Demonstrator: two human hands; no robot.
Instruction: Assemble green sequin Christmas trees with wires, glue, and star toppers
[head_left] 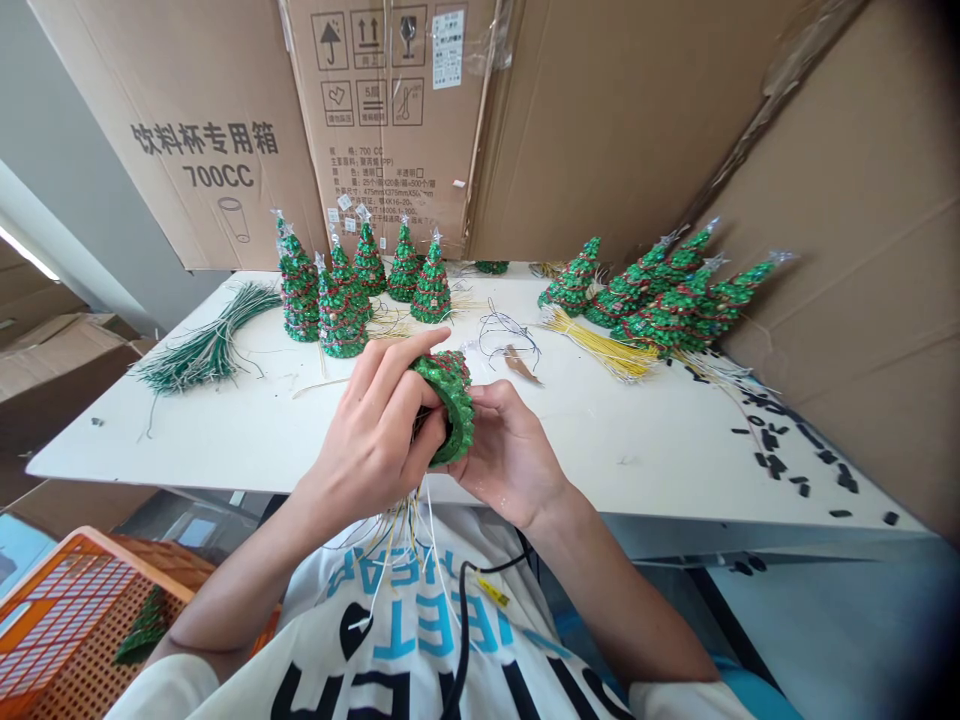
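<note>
Head view: the left hand (382, 420) grasps a green, cone-shaped tree with red trim (460, 405) by its hollow base, above the near edge of the white table (247, 440); the right hand (510, 450) holds its other side. Thin yellow and white wires (406, 520) dangle below.

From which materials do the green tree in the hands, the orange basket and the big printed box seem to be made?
Green tree: perhaps tinsel or plastic; its surface looks shiny and crinkled.
Orange basket: probably moulded plastic, smooth, with a regular lattice of holes.
Printed box: cardboard, matte brown, with black print and folded edges.
</note>
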